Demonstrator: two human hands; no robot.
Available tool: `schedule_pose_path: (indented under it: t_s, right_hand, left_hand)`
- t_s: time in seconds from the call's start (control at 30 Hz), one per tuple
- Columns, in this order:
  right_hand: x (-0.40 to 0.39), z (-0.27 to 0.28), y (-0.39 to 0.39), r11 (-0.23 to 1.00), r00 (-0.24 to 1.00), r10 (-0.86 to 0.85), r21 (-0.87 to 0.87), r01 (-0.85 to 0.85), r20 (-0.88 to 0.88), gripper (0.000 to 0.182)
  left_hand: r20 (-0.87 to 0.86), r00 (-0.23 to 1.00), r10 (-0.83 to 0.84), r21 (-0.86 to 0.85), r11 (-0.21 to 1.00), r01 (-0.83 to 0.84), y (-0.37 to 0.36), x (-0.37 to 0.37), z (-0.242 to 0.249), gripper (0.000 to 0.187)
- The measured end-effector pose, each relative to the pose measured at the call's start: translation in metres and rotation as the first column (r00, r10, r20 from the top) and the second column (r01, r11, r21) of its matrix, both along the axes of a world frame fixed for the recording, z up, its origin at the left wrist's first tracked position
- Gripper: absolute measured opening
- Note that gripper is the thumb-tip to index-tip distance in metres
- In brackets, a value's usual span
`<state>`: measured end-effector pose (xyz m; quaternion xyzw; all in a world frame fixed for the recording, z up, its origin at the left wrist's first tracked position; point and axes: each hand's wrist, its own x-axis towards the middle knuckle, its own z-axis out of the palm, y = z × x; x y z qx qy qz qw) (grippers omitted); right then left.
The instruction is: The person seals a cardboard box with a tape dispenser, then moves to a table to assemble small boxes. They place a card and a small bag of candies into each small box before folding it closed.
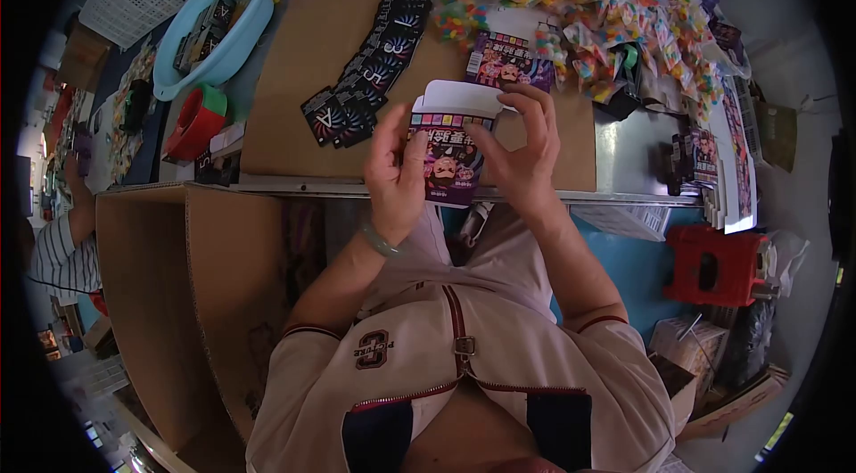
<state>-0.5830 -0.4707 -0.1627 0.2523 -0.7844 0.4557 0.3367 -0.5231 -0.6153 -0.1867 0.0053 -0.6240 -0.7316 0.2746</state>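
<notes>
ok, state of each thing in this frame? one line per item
purple printed box: held in both hands, top flap open
left hand: gripping box's left side
right hand: gripping box's right side, fingers at flap
dark card packs: fanned in a row on cardboard
blue basin: holding some packs
big carton: open

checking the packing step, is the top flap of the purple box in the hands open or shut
Open. The purple box, held between the left hand and right hand, has its white top flap standing up, not folded down.
</notes>
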Motion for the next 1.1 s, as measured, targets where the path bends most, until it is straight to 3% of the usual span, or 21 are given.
schedule_pose_path:
  t_s: [0.03,0.1,0.17,0.27,0.33,0.4,0.5,0.57,0.67,0.7,0.73,0.77,0.87,0.93,0.97,1.0,1.03,1.07,1.1]
  right_hand:
    - [0.007,-0.007,0.0,1.0,1.0,-0.002,0.001,0.002,0.007,0.037]
    - [0.02,-0.022,0.0,0.943,0.887,0.193,-0.328,-0.051,0.418,0.029]
    - [0.031,-0.03,0.008,0.947,0.856,0.243,-0.302,-0.108,0.456,0.025]
    - [0.049,-0.042,0.025,0.944,0.764,0.321,-0.252,-0.212,0.561,0.017]
    - [0.064,-0.053,0.032,0.941,0.695,0.338,-0.233,-0.245,0.634,0.014]
    - [0.083,-0.066,0.038,0.928,0.693,0.353,-0.141,-0.344,0.629,0.016]
    - [0.105,-0.063,0.041,0.951,0.557,0.272,-0.131,-0.279,0.785,0.017]
    - [0.111,-0.068,0.051,0.937,0.505,0.299,-0.149,-0.315,0.81,0.023]
    - [0.111,-0.073,0.063,0.889,0.389,0.371,-0.201,-0.411,0.843,0.023]
    - [0.11,-0.073,0.066,0.87,0.322,0.448,-0.323,-0.373,0.834,0.02]
    - [0.11,-0.072,0.068,0.838,0.257,0.523,-0.436,-0.327,0.813,0.017]
    - [0.11,-0.069,0.068,0.839,0.254,0.52,-0.433,-0.328,0.816,0.017]
    - [0.107,-0.061,0.063,0.84,0.095,0.537,-0.522,-0.146,0.838,0.011]
    - [0.106,-0.058,0.064,0.8,0.005,0.586,-0.577,-0.167,0.811,0.01]
    - [0.105,-0.054,0.064,0.8,0.005,0.586,-0.577,-0.166,0.811,0.01]
    - [0.103,-0.047,0.065,0.825,0.139,0.517,-0.449,-0.343,0.845,0.01]
    - [0.103,-0.043,0.066,0.824,0.28,0.458,-0.285,-0.489,0.844,0.01]
    - [0.102,-0.044,0.067,0.824,0.279,0.458,-0.285,-0.49,0.844,0.01]
    - [0.101,-0.044,0.068,0.8,0.44,0.498,-0.201,-0.565,0.747,0.009]
  left_hand:
    - [0.053,0.99,-0.129,0.043,0.991,0.127,-0.005,0.009,0.004,0.04]
    - [0.054,0.989,-0.138,0.087,0.987,0.133,0.003,0.014,0.002,0.039]
    - [0.057,0.988,-0.147,0.133,0.981,0.138,0.005,0.017,-0.003,0.037]
    - [0.151,0.946,-0.288,0.212,0.944,0.254,-0.008,0.038,-0.026,0.03]
    - [0.316,0.874,-0.368,0.193,0.927,0.32,-0.016,0.063,-0.039,0.019]
    - [0.4,0.841,-0.364,0.248,0.926,0.283,-0.015,0.079,-0.053,0.015]
    - [0.484,0.793,-0.369,0.292,0.923,0.251,-0.019,0.095,-0.065,0.01]
    - [0.525,0.686,-0.504,0.339,0.863,0.375,-0.028,0.103,-0.071,0.009]
    - [0.552,0.659,-0.511,0.29,0.859,0.423,-0.028,0.112,-0.083,0.007]
    - [0.551,0.658,-0.513,0.294,0.857,0.423,-0.029,0.111,-0.085,0.007]
    - [0.456,0.74,-0.494,0.21,0.868,0.449,-0.028,0.106,-0.079,0.006]
    - [0.35,0.808,-0.474,0.124,0.879,0.461,-0.026,0.104,-0.072,0.006]
    - [0.4,0.831,-0.387,0.253,0.918,0.306,-0.015,0.11,-0.054,0.004]
    - [0.425,0.824,-0.374,0.154,0.927,0.341,-0.02,0.111,-0.044,0.004]
    - [0.447,0.819,-0.36,0.059,0.925,0.375,-0.023,0.111,-0.042,0.004]
    - [0.448,0.818,-0.361,0.06,0.925,0.376,-0.029,0.11,-0.043,0.004]
    - [0.349,0.855,-0.385,-0.136,0.881,0.452,-0.036,0.105,-0.045,0.005]
    - [0.247,0.872,-0.423,-0.335,0.807,0.486,-0.04,0.102,-0.047,0.006]
    - [0.246,0.873,-0.42,-0.336,0.808,0.484,-0.04,0.099,-0.048,0.006]
